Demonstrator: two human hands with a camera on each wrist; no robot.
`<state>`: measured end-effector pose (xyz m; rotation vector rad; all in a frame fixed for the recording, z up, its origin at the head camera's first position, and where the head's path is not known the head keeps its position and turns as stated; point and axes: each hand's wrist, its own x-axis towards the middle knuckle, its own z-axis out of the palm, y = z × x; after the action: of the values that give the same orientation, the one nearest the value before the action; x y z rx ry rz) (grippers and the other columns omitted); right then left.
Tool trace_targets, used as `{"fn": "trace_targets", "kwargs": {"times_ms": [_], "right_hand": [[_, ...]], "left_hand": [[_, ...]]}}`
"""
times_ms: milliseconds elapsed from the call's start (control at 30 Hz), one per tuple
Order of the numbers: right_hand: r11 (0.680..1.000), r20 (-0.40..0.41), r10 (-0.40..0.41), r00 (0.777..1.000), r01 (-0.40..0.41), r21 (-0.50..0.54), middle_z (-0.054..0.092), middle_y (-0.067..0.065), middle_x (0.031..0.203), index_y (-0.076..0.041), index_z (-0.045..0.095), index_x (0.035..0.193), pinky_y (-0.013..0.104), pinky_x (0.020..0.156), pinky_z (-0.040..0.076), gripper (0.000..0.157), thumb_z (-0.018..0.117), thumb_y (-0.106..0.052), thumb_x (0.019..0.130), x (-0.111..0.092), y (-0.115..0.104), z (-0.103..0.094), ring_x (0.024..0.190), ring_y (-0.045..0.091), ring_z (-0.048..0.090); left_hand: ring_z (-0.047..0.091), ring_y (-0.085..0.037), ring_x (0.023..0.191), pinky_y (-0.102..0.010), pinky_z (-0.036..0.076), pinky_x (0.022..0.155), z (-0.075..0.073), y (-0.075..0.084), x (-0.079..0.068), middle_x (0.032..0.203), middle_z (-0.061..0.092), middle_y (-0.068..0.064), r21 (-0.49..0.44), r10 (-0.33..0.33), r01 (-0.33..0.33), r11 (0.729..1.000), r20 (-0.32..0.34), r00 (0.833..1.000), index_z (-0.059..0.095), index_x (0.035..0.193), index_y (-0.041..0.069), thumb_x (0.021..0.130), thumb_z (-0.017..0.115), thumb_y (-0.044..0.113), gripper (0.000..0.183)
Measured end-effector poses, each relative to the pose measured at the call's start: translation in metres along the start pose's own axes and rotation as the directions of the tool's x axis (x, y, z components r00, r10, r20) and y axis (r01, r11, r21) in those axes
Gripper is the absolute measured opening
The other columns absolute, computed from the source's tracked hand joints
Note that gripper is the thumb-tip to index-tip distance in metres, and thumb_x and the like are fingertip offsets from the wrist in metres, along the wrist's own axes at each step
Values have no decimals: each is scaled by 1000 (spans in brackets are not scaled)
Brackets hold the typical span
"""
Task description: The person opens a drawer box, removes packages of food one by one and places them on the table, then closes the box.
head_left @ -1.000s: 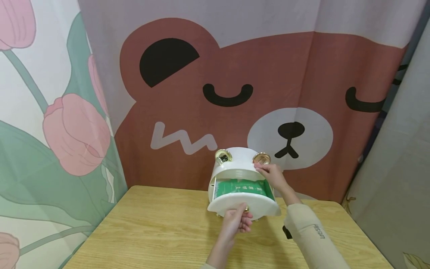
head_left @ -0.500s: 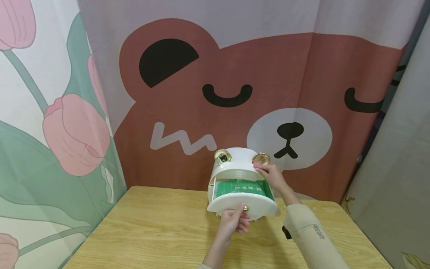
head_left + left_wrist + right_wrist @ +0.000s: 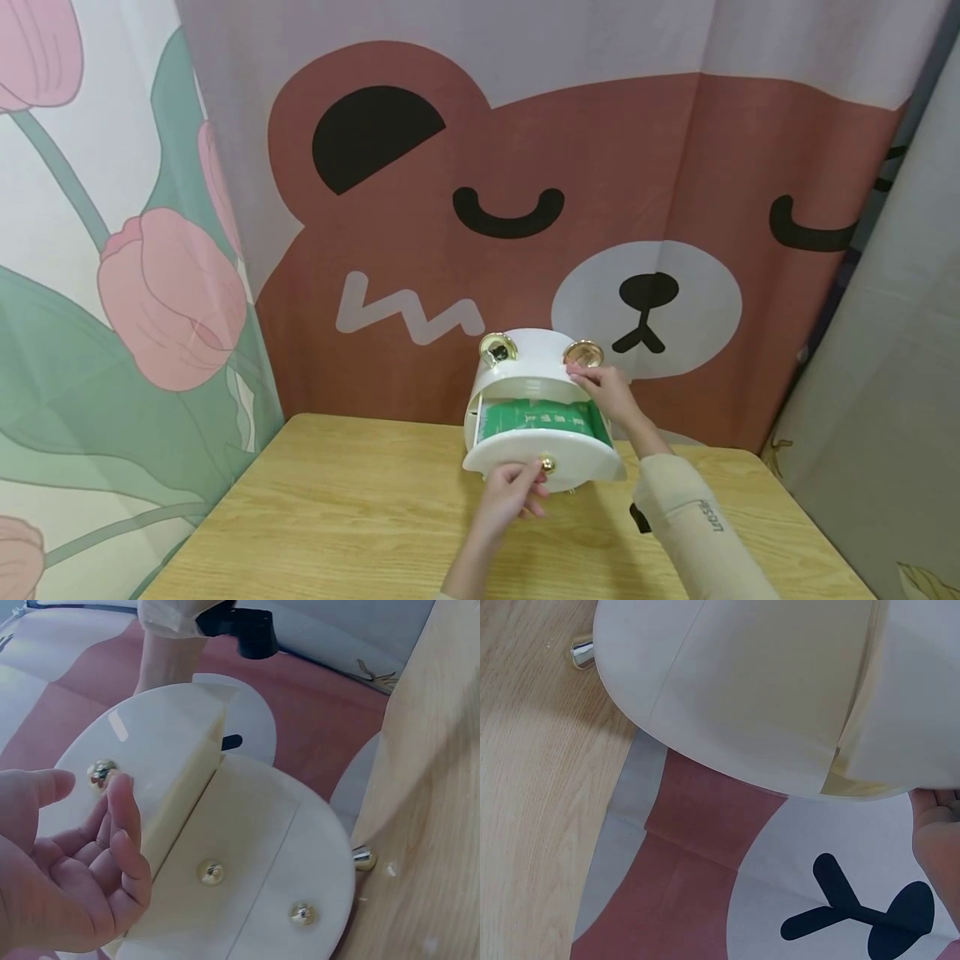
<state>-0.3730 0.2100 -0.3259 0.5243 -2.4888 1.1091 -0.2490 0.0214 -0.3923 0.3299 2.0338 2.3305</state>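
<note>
A rounded white drawer cabinet (image 3: 525, 354) with two gold discs on top stands at the table's back. Its top drawer (image 3: 495, 452) is pulled out, and a green packet (image 3: 536, 417) with pale lettering lies inside. My left hand (image 3: 508, 497) is just left of the drawer's gold knob (image 3: 548, 463). In the left wrist view its thumb and fingers are spread apart, fingers loosely bent, with the knob (image 3: 101, 774) behind them. My right hand (image 3: 611, 393) holds the cabinet's top by the right gold disc (image 3: 583, 352). The right wrist view shows only part of that hand (image 3: 937, 832).
Below the pulled-out drawer, two closed drawers carry gold knobs (image 3: 211, 871). Short gold feet (image 3: 364, 859) hold the cabinet on the wooden table (image 3: 360, 500). Behind hangs a curtain (image 3: 420, 275) with a bear print; a tulip curtain (image 3: 172, 300) hangs at the left.
My left hand has shifted slightly left and down, its fingers coming off the drawer's knob, which shows more fully now. The drawer and my right hand stay where they were.
</note>
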Motion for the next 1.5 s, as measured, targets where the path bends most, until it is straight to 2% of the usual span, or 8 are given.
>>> {"fn": "trace_targets", "kwargs": {"times_ms": [233,467,633,700,867,1133,1367,1500], "right_hand": [[999,-15,-15,1000,15,-29,58,20,108,5,61,106,45,82,43,26,56,-12,88,0,2,0,103,35,53],[1000,-3,21,1000,-21,-18,58,19,110,3,60,109,44,83,43,27,56,-13,88,-1,1,0,104,34,53],[1000,-3,16,1000,-16,-13,57,18,111,3,61,108,45,85,41,26,56,-13,88,-2,1,0,106,34,52],[1000,-4,7,1000,-7,-14,57,18,111,3,60,108,45,85,41,27,55,-13,88,-3,1,0,106,35,52],[1000,-15,-3,1000,3,-7,58,19,109,3,61,107,46,85,41,25,56,-12,88,-2,2,0,105,35,52],[1000,-11,1,1000,-1,-13,57,18,111,3,60,108,45,86,41,27,55,-13,88,-1,3,1,106,34,52],[1000,-22,15,1000,-16,-9,60,18,107,3,62,106,45,84,42,25,56,-13,88,-1,-1,1,103,34,53],[1000,-15,19,1000,-19,-9,59,18,108,3,61,107,45,84,42,26,56,-13,88,-1,-2,1,103,34,53]], "left_hand": [[55,-13,45,-20,32,41,-7,10,-5,67,58,-1,78,46,-43,996,-35,998,60,84,-10,87,53,17,28],[56,-17,46,-16,32,42,-8,43,-24,68,59,-7,113,91,-85,990,-53,994,56,82,-16,86,51,7,24],[57,-20,46,-17,34,42,-15,28,-12,67,58,-6,132,126,-117,984,-62,990,60,77,-11,85,54,9,23],[55,-14,44,-18,35,41,-18,21,-6,66,58,-5,142,132,-120,982,-75,988,62,76,-8,84,55,10,21],[52,-11,43,-19,40,43,-19,27,-5,65,58,-4,153,145,-130,980,-89,985,62,76,-9,84,55,9,21],[54,-22,47,-21,43,45,-24,40,-5,65,57,-9,174,171,-154,973,-86,982,61,77,-12,84,54,3,17],[57,-19,50,-19,38,44,-28,51,-3,68,60,-6,182,167,-149,972,-86,982,63,80,-8,87,55,15,25],[57,-14,50,-22,41,45,-30,57,-1,68,60,-6,182,184,-167,969,-81,979,62,82,-7,89,54,15,25]]}}
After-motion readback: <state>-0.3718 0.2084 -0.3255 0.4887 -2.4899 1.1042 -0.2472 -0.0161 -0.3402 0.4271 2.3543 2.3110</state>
